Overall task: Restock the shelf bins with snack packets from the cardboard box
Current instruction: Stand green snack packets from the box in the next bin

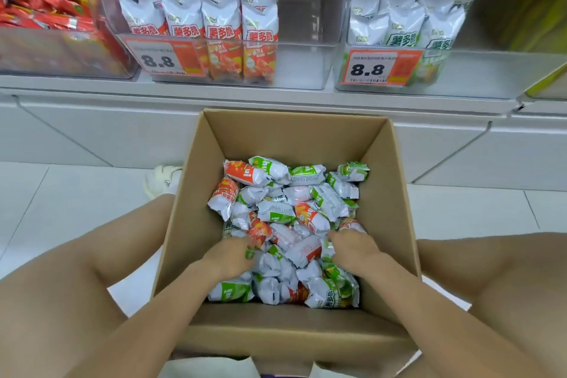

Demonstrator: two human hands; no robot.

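Bright, even overhead light with faint shadows; wide-angle bending at the edges, soft blur throughout, slight glare on the clear bins (306, 64)

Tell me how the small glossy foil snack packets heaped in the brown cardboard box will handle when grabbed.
The foil snack packets look puffed and crinkled, so probably light and squashy, easily crushed. Their glossy film suggests they could slip from a loose grip. Heaped loosely in the brown cardboard box, neighbours will likely shift as the left hand and right hand dig in.
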